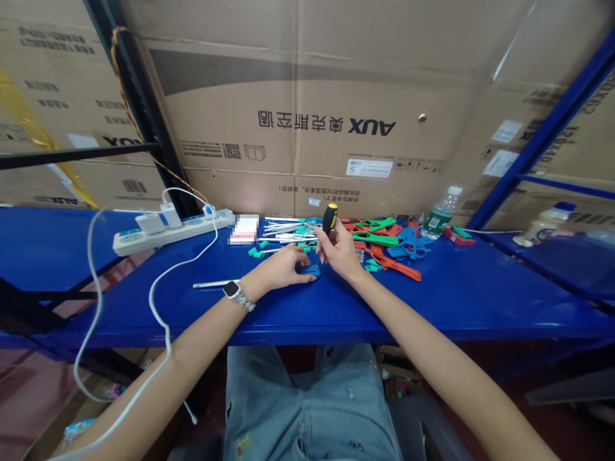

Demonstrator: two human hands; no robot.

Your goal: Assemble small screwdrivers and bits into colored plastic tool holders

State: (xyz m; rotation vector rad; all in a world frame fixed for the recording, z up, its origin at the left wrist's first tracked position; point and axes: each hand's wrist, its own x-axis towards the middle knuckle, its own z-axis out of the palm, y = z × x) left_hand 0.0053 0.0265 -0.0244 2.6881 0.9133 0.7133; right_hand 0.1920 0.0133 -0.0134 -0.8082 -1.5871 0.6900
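Right hand: the right hand (339, 248) closes around a screwdriver (330, 219) with a black and yellow handle, the handle up and the thin shaft pointing down at the blue plastic piece.
Left hand: the left hand (288, 266) has its thumb and fingers narrowed on the blue plastic piece (312, 271), pressing it near the tabletop; the exact contact is partly hidden.
Blue plastic piece: between the two hands, at the clock's centre, with 12 toward the carton.
Left wrist: a watch (231, 289) with a dark face and a light band.
Metal rod: a lone metal rod (209, 285) lies at 9 o'clock, near the watch.
Silver rods: a heap of silver rods (283, 234) at 11 o'clock.
Small green pieces: small green pieces (258, 253) at 10 o'clock, near the rods.
Green strips: green strips (379, 239) at 2 o'clock, among orange-red parts (396, 266) that reach round to 3.
Blue parts: a cluster of blue parts (414, 246) between 2 and 3.
Bottle: an upright clear bottle (437, 218) with a green label at 2 o'clock, beyond the blue parts.
Power strip: a white power strip (173, 235) between 9 and 10, plugs in it.
Table: a blue tabletop (298, 317) under everything.
Carton: a large cardboard carton (307, 83) at 12 o'clock, its AUX print upside down.
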